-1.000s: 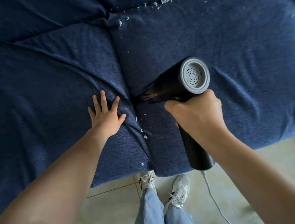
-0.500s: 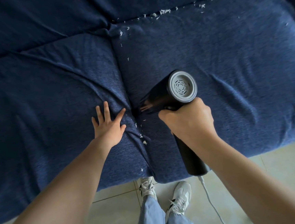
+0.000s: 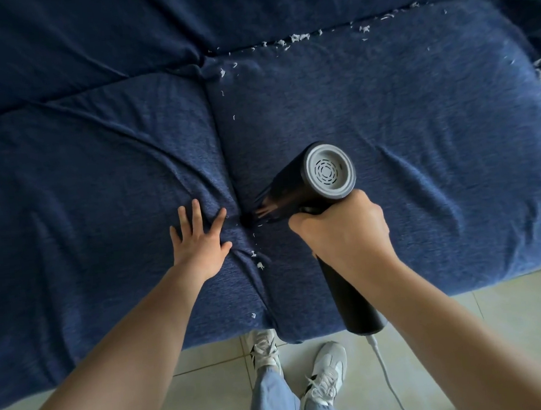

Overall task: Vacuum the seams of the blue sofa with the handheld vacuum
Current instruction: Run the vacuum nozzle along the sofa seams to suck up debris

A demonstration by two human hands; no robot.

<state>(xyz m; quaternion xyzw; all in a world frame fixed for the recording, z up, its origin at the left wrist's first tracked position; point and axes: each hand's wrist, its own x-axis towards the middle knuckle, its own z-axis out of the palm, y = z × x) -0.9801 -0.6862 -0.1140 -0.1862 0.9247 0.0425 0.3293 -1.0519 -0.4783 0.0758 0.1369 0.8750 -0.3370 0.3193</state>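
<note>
Gripping the handheld vacuum [image 3: 313, 184] by its handle, the right hand [image 3: 343, 231] aims the brush nozzle into the centre seam [image 3: 226, 163] of the blue sofa [image 3: 418, 110], while the left hand [image 3: 198, 240] lies flat with fingers spread on the cushion at nine o'clock from the nozzle, holding the seam apart. Loose cover fabric bunched at the nozzle could likely be sucked in and block the flow. White scraps [image 3: 257, 260] at six o'clock from the nozzle, near the front edge, could be pushed deeper into the fold if the brush drags over them. More scraps [image 3: 293, 37] along the back seam at twelve o'clock are untouched. The white cord [image 3: 387, 374] trails by the shoes [image 3: 323, 373] and might catch a foot. Hidden: the nozzle tip inside the fold, the seam's depth, and most of the handle under the fingers.
</note>
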